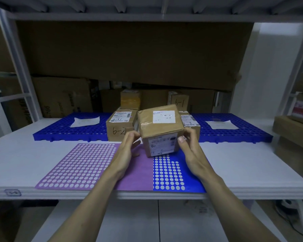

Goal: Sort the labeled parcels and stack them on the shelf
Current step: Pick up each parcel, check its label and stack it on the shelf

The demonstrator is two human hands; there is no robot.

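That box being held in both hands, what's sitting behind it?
Behind the held box a parcel marked 6-2 stands on the blue grid mat, another labelled parcel peeks out right, and two more stand farther back. Whatever lies directly behind is covered.

On the shelf point(42, 154) a dotted mat point(80, 165) lies in front, with a grid pallet point(68, 131) behind it. Parcels stand in the pallet's middle; a held parcel point(160, 124) is before them, between the left hand point(128, 147) and right hand point(191, 149). A paper sheet point(85, 121) lies left, another sheet point(220, 124) right.
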